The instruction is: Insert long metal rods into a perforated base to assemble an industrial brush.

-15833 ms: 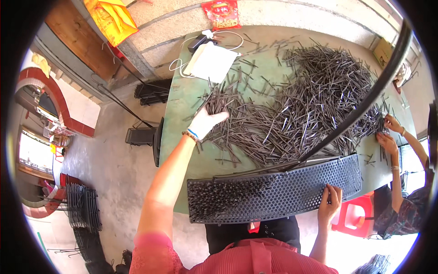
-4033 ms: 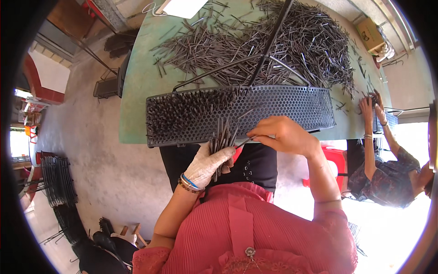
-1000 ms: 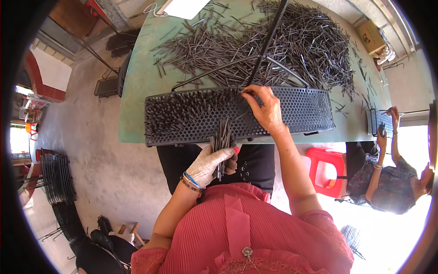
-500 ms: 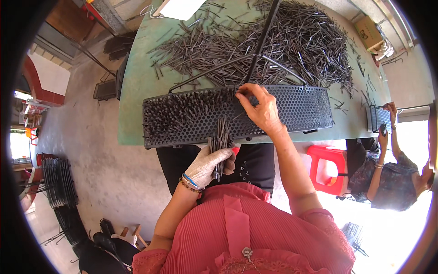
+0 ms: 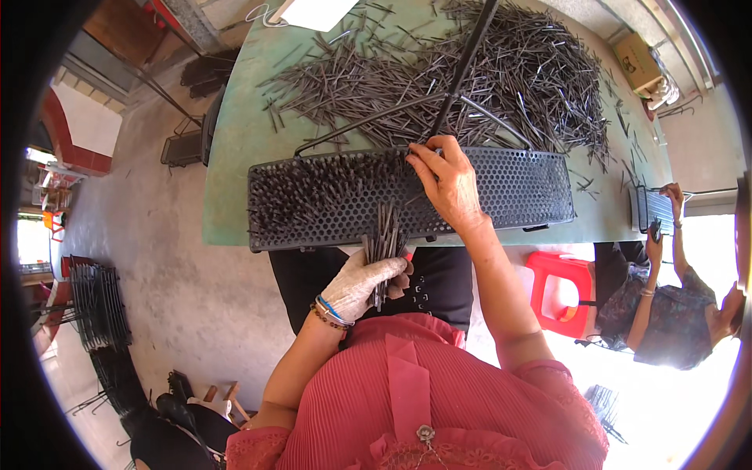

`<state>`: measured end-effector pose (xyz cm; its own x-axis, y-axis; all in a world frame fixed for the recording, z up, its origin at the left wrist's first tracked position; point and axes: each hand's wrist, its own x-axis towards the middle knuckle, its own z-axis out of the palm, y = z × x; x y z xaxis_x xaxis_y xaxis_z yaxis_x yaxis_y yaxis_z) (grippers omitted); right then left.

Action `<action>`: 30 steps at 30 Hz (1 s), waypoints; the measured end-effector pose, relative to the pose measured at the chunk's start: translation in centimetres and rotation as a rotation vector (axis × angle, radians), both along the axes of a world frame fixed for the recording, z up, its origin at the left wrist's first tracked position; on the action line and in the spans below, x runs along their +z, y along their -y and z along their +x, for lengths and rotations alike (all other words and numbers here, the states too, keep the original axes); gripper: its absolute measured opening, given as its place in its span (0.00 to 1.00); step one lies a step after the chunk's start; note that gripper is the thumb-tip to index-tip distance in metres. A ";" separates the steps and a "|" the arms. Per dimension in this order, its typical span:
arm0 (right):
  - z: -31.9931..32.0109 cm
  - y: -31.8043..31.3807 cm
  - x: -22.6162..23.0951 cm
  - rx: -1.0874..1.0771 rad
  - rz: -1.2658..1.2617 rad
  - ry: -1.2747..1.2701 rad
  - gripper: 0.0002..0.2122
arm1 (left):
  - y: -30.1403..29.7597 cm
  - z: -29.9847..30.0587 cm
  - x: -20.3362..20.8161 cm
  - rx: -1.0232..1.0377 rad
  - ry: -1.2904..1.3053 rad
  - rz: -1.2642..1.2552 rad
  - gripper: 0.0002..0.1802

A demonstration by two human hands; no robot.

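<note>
Black perforated panel (image 5: 509, 188), left half bristling with dark strips (image 5: 301, 192), gloved left hand (image 5: 356, 283) clenching bundle (image 5: 384, 233) below, right hand (image 5: 450, 184) over panel's middle, grip unclear

From my end, the bare right hand (image 5: 450, 188) blocks the view: I can't make out what its fingertips have hold of, and it covers some holes of the long black perforated panel (image 5: 509, 188) behind it. Lower down, the off-white-gloved left hand (image 5: 356, 286) wraps the bundle of thin dark strips (image 5: 384, 235), hiding its middle; I can't count those! Up top, I lose the straight black rod (image 5: 473, 51) and the flat white rectangular object (image 5: 317, 11) past the edge. Far right, a co-worker's dark handful (image 5: 656, 228) is too small to read.
</note>
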<state>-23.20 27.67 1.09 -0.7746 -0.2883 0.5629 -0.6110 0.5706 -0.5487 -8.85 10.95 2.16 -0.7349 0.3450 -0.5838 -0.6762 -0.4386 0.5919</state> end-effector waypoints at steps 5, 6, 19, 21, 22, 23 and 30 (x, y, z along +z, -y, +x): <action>1.6 -1.0 1.4 0.011 -0.075 0.054 0.08 | 0.1 0.4 0.8 -0.004 0.009 -0.030 0.15; 2.1 -1.5 1.4 0.091 -0.052 0.066 0.08 | 0.4 0.7 0.7 0.020 0.005 -0.028 0.15; 4.6 -1.8 0.9 0.268 0.114 0.026 0.07 | 0.6 0.5 0.2 0.075 -0.088 -0.033 0.10; 4.8 -1.8 2.0 0.186 -0.105 0.020 0.08 | 0.3 0.5 0.3 0.101 -0.104 -0.024 0.10; 5.5 -1.8 2.5 0.119 -0.318 0.281 0.07 | 0.0 0.3 0.5 0.107 -0.096 -0.033 0.11; 6.4 -1.5 3.3 0.050 -0.529 0.543 0.06 | -0.2 0.1 0.8 0.112 -0.088 -0.041 0.12; 7.9 -1.6 3.3 0.090 -0.730 0.820 0.14 | -1.7 -0.5 2.2 0.130 -0.093 0.046 0.17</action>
<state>-15.35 29.28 4.41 -0.9841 -0.1693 -0.0544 0.0695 -0.0847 -0.9940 -9.32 12.61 4.40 -0.8254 0.2684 -0.4966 -0.5549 -0.5473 0.6265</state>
